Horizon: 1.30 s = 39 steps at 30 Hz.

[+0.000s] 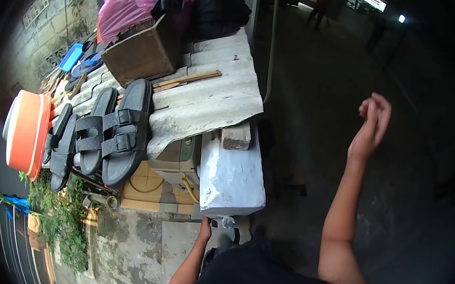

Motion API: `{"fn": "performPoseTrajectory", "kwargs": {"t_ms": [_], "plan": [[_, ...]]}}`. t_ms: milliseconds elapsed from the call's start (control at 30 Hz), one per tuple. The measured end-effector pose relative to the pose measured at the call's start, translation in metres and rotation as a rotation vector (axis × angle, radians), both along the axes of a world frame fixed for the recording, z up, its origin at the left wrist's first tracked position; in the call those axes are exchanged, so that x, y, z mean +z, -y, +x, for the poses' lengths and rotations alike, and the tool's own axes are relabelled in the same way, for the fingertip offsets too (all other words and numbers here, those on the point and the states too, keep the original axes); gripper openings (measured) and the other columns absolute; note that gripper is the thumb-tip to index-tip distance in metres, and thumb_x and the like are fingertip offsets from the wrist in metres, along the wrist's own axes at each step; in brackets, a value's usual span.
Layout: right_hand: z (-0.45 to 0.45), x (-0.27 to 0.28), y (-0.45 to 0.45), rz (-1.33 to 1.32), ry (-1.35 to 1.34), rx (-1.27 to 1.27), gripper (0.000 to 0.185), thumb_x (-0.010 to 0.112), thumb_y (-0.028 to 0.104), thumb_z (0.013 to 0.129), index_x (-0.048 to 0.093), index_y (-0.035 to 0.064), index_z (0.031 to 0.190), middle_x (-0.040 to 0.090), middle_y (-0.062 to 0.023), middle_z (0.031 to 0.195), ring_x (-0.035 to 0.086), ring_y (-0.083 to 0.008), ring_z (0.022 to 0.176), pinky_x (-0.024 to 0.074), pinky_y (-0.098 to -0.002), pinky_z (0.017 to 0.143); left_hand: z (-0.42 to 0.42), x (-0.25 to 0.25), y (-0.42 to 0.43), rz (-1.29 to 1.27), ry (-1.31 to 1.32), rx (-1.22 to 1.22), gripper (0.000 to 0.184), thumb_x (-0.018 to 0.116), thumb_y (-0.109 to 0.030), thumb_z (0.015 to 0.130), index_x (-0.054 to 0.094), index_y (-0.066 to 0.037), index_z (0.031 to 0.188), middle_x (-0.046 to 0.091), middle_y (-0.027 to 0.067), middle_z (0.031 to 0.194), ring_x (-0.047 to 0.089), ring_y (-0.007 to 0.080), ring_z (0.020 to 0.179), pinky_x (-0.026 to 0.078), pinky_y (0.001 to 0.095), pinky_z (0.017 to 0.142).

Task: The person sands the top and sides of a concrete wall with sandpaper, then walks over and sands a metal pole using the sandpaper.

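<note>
Head view: sandals (127, 126) are already lined along the corrugated sheet (210, 98); below it, the left hand (205, 228)'s grip cannot be told; right of it, the right hand (372, 124) is half-curled, nothing seen held.

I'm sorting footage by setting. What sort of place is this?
Probably a partly sheltered domestic yard or utility corner, judging by the black sandals and orange basin along a corrugated sheet, with leafy plants nearby.

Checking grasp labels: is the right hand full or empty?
Looks empty: the right hand is raised, fingers loosely curled, and nothing shows in it.
</note>
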State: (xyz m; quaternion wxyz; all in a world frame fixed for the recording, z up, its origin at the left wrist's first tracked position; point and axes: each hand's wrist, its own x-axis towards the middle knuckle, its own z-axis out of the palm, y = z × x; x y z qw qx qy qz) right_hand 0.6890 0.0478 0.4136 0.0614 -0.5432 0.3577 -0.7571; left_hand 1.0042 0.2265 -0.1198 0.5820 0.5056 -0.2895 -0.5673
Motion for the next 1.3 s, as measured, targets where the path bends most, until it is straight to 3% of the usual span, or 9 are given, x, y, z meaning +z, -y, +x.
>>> {"fn": "performPoseTrajectory", "kwargs": {"t_ms": [100,200,433,733,1000,1067,1100,1133,1300], "plan": [[-0.111,0.062,0.114,0.173,-0.297,-0.164,0.029,0.060,0.019,0.091,0.054,0.0038,0.114,0.053,-0.0008,0.067,0.049,-0.0070,0.060,0.0411,-0.0236,0.058,0.003,0.010,0.005,0.037,-0.045,-0.065,0.067,0.016,-0.053,0.099,0.029,-0.003,0.142,0.035,0.0137,0.144,0.028,0.0254,0.136,0.022,0.0378,0.110],[-0.192,0.078,0.228,0.418,-0.805,-0.600,0.070,0.060,0.034,0.082,0.033,0.0154,0.144,0.068,-0.0190,0.087,0.064,-0.0387,0.083,0.0494,-0.0421,0.079,0.022,-0.043,0.019,0.017,-0.013,-0.204,0.068,0.023,-0.056,0.097,0.026,-0.006,0.142,0.034,0.0119,0.143,0.032,0.0251,0.132,0.021,0.0391,0.111],[-0.177,0.087,0.235,0.948,-0.633,-0.457,0.074,0.053,0.021,0.080,0.022,0.0236,0.148,0.068,-0.0133,0.086,0.060,-0.0214,0.056,0.0529,-0.0345,0.065,0.015,-0.004,0.015,-0.005,-0.123,-0.114,0.077,0.024,-0.065,0.093,0.023,-0.009,0.145,0.030,0.0107,0.147,0.029,0.0251,0.135,0.019,0.0400,0.111],[-0.160,0.110,0.285,0.950,-0.717,-0.512,0.073,0.048,0.016,0.081,0.022,0.0302,0.147,0.038,-0.0048,0.146,0.051,-0.0294,0.121,0.0433,-0.0475,0.099,0.004,0.024,-0.005,0.019,-0.119,-0.070,0.080,0.017,-0.072,0.088,0.041,-0.007,0.129,0.049,0.0084,0.123,0.043,0.0239,0.119,0.027,0.0419,0.106],[-0.156,0.100,0.303,0.821,-0.719,-0.514,0.066,0.053,0.024,0.081,0.033,0.0208,0.144,0.054,-0.0163,0.130,0.049,-0.0339,0.122,0.0384,-0.0456,0.104,0.007,-0.012,0.027,0.154,-0.168,0.045,0.040,0.041,-0.039,0.095,0.049,-0.010,0.122,0.056,0.0047,0.112,0.051,0.0181,0.108,0.039,0.0339,0.096],[-0.133,0.078,0.282,0.438,-0.752,-0.481,0.052,0.057,0.033,0.081,0.053,0.0115,0.129,0.063,-0.0198,0.112,0.059,-0.0354,0.107,0.0446,-0.0443,0.096,0.019,-0.043,0.031,0.094,-0.132,0.004,0.040,0.040,-0.041,0.096,0.051,-0.010,0.119,0.056,0.0042,0.110,0.053,0.0180,0.104,0.041,0.0343,0.092],[-0.112,0.055,0.265,0.120,-0.594,-0.385,0.041,0.064,0.032,0.084,0.062,0.0063,0.115,0.064,-0.0097,0.072,0.059,-0.0178,0.063,0.0486,-0.0325,0.061,0.019,-0.037,0.029,0.066,-0.131,-0.010,0.044,0.039,-0.043,0.096,0.049,-0.010,0.122,0.054,0.0051,0.114,0.051,0.0189,0.108,0.039,0.0349,0.095],[-0.070,0.045,0.195,0.113,-0.378,-0.110,0.029,0.061,0.023,0.089,0.063,0.0035,0.109,0.054,-0.0017,0.063,0.048,-0.0085,0.058,0.0412,-0.0266,0.054,0.021,-0.030,0.027,0.030,-0.136,-0.015,0.047,0.038,-0.045,0.096,0.047,-0.009,0.125,0.053,0.0060,0.119,0.049,0.0198,0.112,0.037,0.0355,0.098],[0.043,-0.077,-0.014,0.088,-0.194,0.337,0.016,0.056,0.019,0.090,0.060,0.0036,0.094,0.058,-0.0020,0.086,0.053,-0.0080,0.074,0.0412,-0.0231,0.067,0.014,0.021,0.009,-0.003,-0.191,-0.109,0.065,0.027,-0.056,0.096,0.032,-0.010,0.141,0.039,0.0070,0.139,0.036,0.0232,0.130,0.024,0.0390,0.109]]}}
